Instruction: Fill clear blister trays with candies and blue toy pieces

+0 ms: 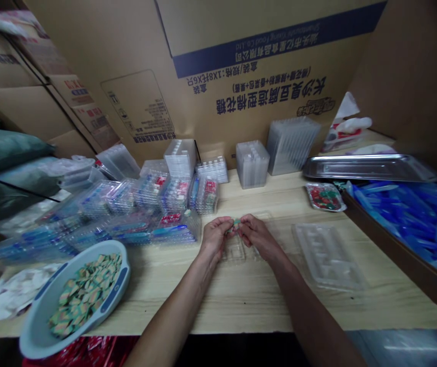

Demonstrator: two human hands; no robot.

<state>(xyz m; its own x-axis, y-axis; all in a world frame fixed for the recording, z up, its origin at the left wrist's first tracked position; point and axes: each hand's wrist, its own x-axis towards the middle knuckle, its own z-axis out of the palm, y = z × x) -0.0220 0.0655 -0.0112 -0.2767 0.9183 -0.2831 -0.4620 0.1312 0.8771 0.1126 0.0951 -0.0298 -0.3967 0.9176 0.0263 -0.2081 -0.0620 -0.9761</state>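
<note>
My left hand and my right hand meet over the middle of the wooden table. Both pinch one small green packet between their fingertips. Right under the hands lies a clear plastic tray, partly hidden by them. A second clear plastic tray lies flat to the right of my right hand.
A pale blue basin of small green packets sits at the front left. Filled clear packs are piled at the left. Stacks of empty clear trays line the cardboard wall. A steel tray, a red-green packet and a bin of blue pieces are at the right.
</note>
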